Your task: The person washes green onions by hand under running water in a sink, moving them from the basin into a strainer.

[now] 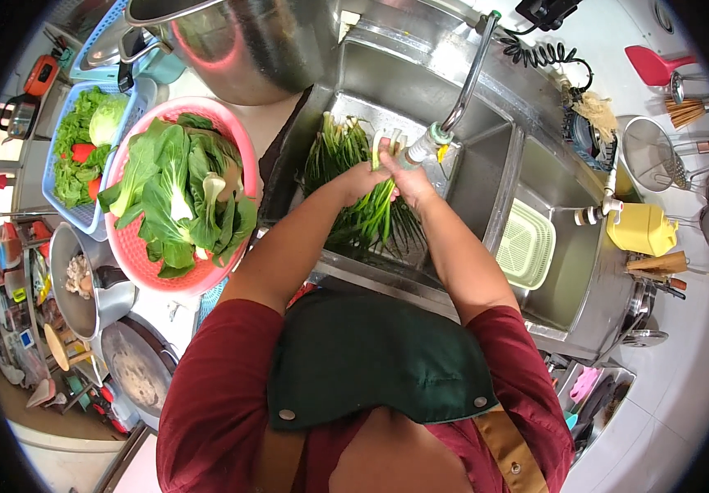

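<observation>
Over the left basin of a steel sink (480, 145), my left hand (363, 182) and my right hand (411, 179) come together on a bunch of scallions (379, 212). Its white ends point up between my fingers, and the green leaves hang down. The faucet's spout (423, 145) is right beside my right hand, partly in front of the bunch; I cannot tell whether water runs. More scallions (329, 148) lie in the basin to the left of my hands. My fingers are partly hidden by each other and by the stalks.
A pink basket (121, 246) of bok choy (172, 191) stands left of the sink, with a blue basket (52, 179) of lettuce beyond. A large steel pot (255, 49) is behind. The right basin holds a pale green basket (530, 246). A yellow jug (638, 229) stands further right.
</observation>
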Available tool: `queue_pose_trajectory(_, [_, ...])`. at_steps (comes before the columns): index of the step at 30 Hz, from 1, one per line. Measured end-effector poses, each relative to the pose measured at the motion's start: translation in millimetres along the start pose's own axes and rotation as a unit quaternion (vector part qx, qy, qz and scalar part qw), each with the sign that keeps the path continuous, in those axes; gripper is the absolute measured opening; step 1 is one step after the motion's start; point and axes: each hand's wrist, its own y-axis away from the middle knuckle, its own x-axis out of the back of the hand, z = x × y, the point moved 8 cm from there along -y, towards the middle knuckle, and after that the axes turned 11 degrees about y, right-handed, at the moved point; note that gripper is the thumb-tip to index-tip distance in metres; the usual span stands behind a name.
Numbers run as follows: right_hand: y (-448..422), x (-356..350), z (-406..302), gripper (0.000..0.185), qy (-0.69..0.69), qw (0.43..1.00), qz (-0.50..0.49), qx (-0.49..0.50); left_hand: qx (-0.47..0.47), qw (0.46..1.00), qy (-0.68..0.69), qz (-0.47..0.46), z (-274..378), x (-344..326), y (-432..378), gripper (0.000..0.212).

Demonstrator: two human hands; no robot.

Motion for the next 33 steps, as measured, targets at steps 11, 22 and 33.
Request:
queue_pose_trajectory(11, [-6, 17, 37, 0.027, 0.075, 0.993, -0.087, -0.002, -0.049, 0.927, 0.279, 0.245, 41, 19, -27, 0.023])
queue_pose_trajectory(22, [15, 87, 89, 0.046, 0.452, 0.888, 0.062, -0.054, -0.107, 0.910, 0.337, 0.218, 62, 63, -24, 0.021])
queue_pose_trajectory(33, [29, 9, 55, 0.041, -0.043, 0.996, 0.037, 0.074, 0.055, 0.996, -0.058, 0.045, -12, -36, -23, 0.058])
